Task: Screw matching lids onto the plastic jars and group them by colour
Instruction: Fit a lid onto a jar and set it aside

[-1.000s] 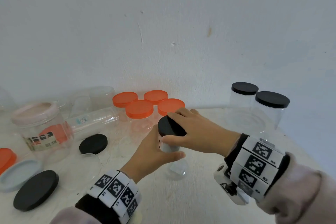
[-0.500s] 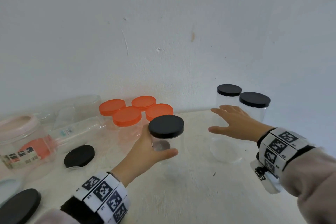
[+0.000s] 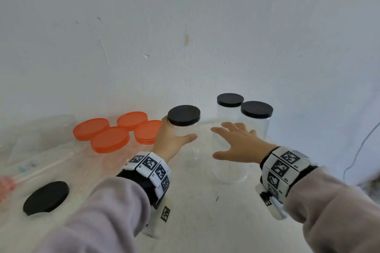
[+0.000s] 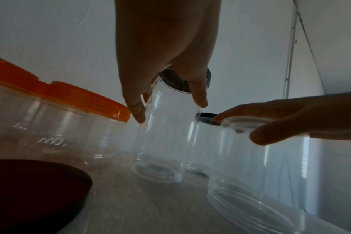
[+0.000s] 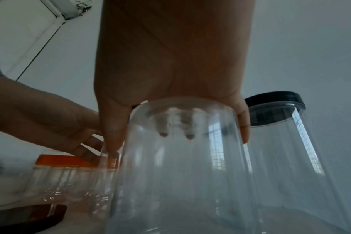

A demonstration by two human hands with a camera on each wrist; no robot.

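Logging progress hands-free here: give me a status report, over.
Left hand grips black-lidded jar just below its lid. Right hand grips clear jar from above. That jar stands before the black-lidded pair, possibly blocking the spot.

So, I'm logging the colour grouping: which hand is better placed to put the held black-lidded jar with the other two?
Left: the left hand grips that black-lidded jar near the black-lidded pair; the right hand grips the lidless jar.

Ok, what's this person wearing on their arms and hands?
No gloves: left hand and right hand are bare. Pinkish-grey left sleeve and right sleeve. Left wristband and right wristband: white blocks with black square markers. White camera unit under the right wrist.
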